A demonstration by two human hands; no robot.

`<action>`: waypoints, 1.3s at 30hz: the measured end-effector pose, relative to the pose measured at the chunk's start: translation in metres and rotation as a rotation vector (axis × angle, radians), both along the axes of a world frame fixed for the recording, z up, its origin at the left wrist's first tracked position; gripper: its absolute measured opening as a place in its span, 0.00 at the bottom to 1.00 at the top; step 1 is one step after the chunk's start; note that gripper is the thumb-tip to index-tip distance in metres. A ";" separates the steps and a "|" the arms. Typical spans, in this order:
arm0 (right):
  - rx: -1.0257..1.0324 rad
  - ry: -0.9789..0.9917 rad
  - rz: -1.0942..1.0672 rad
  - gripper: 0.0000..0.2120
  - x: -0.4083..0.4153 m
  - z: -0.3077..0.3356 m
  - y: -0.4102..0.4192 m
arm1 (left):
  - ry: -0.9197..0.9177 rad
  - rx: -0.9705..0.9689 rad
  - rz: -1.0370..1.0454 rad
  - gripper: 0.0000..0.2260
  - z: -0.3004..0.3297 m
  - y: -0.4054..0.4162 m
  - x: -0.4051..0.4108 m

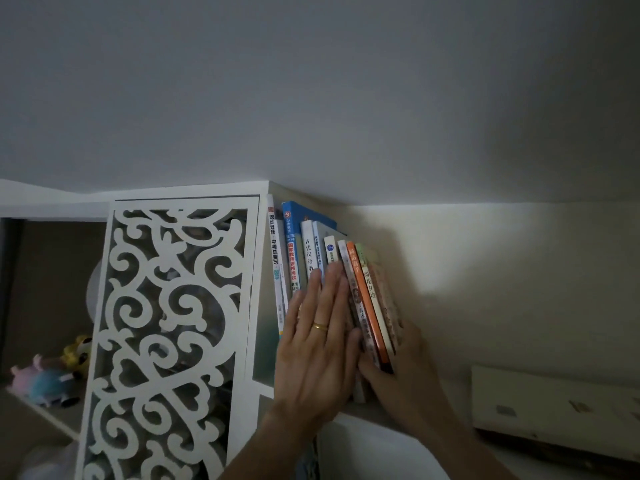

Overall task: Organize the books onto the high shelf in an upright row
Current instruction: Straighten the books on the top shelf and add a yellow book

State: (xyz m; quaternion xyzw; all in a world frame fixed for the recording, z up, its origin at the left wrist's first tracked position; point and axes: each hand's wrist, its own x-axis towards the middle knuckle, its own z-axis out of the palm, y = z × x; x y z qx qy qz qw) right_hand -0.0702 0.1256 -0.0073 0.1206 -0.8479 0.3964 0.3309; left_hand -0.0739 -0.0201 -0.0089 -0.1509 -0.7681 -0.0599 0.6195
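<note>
Eight or so books [313, 258] stand upright on the high shelf [349, 415], spines outward, one reading 古代汉语. Left hand [317, 344], fingers straight, presses flat on the spines; right hand [403, 370] grips the end books.

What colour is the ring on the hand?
Gold; the ring sits on the left hand, seen in the head view.

Dim, grainy view, wide-angle bending at edges, corners darkest.
</note>
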 end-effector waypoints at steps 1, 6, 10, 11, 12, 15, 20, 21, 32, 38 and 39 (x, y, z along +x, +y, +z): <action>0.017 0.037 -0.030 0.51 -0.001 -0.004 0.001 | 0.035 0.033 0.002 0.28 -0.003 -0.005 0.006; 0.044 0.051 -0.102 0.46 -0.006 -0.015 -0.014 | -0.002 0.139 -0.019 0.31 -0.013 -0.028 -0.002; 0.048 0.045 -0.202 0.47 -0.025 -0.008 -0.025 | -0.077 0.112 -0.173 0.32 -0.011 -0.039 -0.017; 0.026 0.045 -0.204 0.45 -0.029 -0.007 -0.028 | -0.068 0.092 -0.177 0.32 -0.011 -0.042 -0.017; 0.013 0.055 -0.206 0.44 -0.030 -0.008 -0.031 | -0.062 0.069 -0.164 0.33 -0.011 -0.043 -0.016; -0.026 0.058 -0.157 0.51 -0.025 -0.009 -0.032 | -0.099 0.038 -0.112 0.35 -0.007 -0.046 -0.010; 0.020 0.066 -0.146 0.50 -0.001 -0.012 -0.030 | -0.105 0.095 -0.258 0.33 -0.039 -0.040 -0.008; 0.072 0.086 -0.175 0.52 0.000 -0.016 -0.028 | -0.122 0.066 -0.230 0.32 -0.052 -0.040 -0.012; 0.288 0.253 -0.116 0.44 0.043 -0.054 -0.014 | -0.455 0.063 -0.058 0.35 -0.102 -0.053 0.014; 0.601 0.273 -0.018 0.21 0.087 -0.176 0.023 | -0.474 -0.032 -0.274 0.26 -0.206 -0.063 0.051; 0.540 0.212 0.009 0.20 0.091 -0.197 0.028 | -0.492 0.003 -0.291 0.26 -0.223 -0.064 0.058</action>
